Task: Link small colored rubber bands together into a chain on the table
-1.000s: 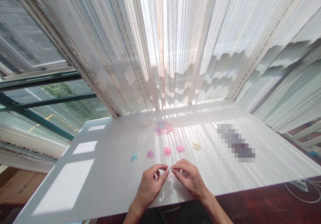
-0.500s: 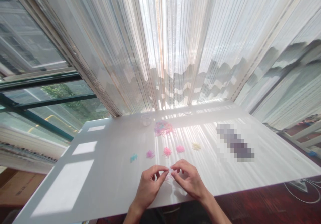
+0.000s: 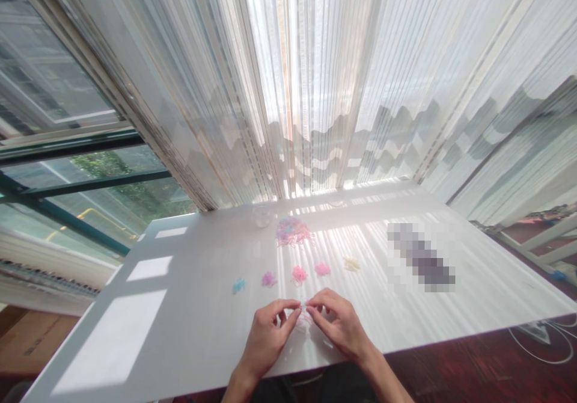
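Observation:
My left hand [image 3: 273,331] and my right hand [image 3: 338,322] face each other over the front of the white table, thumb and forefinger of each pinched together. What the fingertips hold is too small to make out. Thin pink strands [image 3: 305,319] lie just below the fingertips. Beyond my hands runs a row of small piles: blue [image 3: 238,286], purple [image 3: 269,279], coral pink [image 3: 299,275], pink [image 3: 322,268] and pale yellow [image 3: 351,263]. Behind them is a larger mixed-colour heap [image 3: 294,232].
A clear round container [image 3: 262,216] stands near the table's [image 3: 193,307] back edge. A pixelated dark object [image 3: 424,257] lies on the right side. Striped curtains [image 3: 306,90] hang behind the table. A cardboard box [image 3: 31,343] is at the lower left.
My fingertips have moved very slightly apart, and more of the pink strands shows beneath them. The view has shifted a little.

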Action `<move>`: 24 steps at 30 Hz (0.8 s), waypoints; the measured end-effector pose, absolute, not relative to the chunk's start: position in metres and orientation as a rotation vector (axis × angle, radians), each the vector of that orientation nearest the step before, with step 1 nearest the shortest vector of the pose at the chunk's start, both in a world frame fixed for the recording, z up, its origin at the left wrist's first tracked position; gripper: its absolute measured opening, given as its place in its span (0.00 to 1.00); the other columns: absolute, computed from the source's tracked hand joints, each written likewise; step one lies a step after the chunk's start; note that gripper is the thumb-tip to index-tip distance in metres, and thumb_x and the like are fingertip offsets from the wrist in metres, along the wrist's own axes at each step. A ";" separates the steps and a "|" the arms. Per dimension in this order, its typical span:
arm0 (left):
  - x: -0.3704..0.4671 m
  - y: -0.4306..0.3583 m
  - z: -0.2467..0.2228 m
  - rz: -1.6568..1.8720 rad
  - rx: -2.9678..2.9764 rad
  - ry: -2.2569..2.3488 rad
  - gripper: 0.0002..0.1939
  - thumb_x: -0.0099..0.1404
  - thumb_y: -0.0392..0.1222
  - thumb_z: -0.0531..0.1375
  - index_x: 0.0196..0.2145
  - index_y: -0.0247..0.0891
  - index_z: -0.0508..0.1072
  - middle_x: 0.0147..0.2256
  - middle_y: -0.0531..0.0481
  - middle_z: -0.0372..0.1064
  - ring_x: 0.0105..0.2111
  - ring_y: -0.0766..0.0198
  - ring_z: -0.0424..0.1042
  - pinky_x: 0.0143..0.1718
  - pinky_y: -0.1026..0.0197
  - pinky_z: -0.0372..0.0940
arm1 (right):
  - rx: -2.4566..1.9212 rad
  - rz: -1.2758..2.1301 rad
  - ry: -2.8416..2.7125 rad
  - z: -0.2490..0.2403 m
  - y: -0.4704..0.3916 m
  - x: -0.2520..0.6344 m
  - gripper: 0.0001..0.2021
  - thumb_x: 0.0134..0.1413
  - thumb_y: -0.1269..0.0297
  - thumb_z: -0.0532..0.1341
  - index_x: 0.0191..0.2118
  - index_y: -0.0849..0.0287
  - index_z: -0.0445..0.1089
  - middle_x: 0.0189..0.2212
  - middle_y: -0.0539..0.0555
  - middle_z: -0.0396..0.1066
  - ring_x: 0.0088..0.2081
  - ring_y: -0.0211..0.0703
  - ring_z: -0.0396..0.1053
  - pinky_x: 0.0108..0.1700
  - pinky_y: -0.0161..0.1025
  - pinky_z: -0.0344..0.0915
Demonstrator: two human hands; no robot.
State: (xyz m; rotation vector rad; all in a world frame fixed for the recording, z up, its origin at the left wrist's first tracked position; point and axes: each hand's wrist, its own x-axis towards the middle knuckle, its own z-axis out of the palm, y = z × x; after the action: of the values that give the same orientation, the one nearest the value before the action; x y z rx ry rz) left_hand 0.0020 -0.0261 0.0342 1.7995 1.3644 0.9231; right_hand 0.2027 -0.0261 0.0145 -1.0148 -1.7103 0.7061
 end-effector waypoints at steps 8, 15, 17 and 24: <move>0.001 -0.027 0.036 0.932 1.801 1.385 0.09 0.66 0.47 0.65 0.37 0.42 0.84 0.29 0.51 0.79 0.23 0.66 0.69 0.30 0.66 0.69 | -1.008 0.701 -1.715 0.013 -0.026 0.202 0.05 0.65 0.67 0.62 0.39 0.56 0.77 0.30 0.52 0.74 0.31 0.40 0.73 0.32 0.34 0.67; 0.004 -0.028 0.039 0.897 1.780 1.392 0.09 0.65 0.48 0.65 0.35 0.42 0.82 0.26 0.53 0.76 0.23 0.67 0.68 0.29 0.66 0.68 | -0.994 0.692 -1.715 0.013 -0.026 0.203 0.04 0.64 0.66 0.63 0.40 0.56 0.77 0.31 0.53 0.74 0.31 0.40 0.73 0.32 0.34 0.68; 0.004 -0.027 0.039 0.893 1.779 1.390 0.09 0.65 0.48 0.64 0.35 0.41 0.82 0.25 0.53 0.76 0.23 0.67 0.68 0.30 0.66 0.68 | -0.991 0.697 -1.719 0.012 -0.026 0.203 0.05 0.64 0.65 0.64 0.41 0.56 0.77 0.31 0.53 0.74 0.31 0.40 0.73 0.32 0.34 0.69; 0.004 -0.025 0.038 0.896 1.791 1.365 0.09 0.66 0.47 0.64 0.36 0.41 0.81 0.28 0.52 0.77 0.24 0.65 0.69 0.31 0.65 0.70 | -1.016 0.735 -1.741 0.013 -0.025 0.202 0.06 0.65 0.64 0.62 0.40 0.57 0.77 0.31 0.53 0.74 0.31 0.40 0.73 0.33 0.35 0.69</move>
State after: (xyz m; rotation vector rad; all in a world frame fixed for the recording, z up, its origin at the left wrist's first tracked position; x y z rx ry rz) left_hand 0.0041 -0.0254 0.0376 1.7911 1.3653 0.8960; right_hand 0.2024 -0.0251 0.0125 -1.0158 -1.7406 0.7345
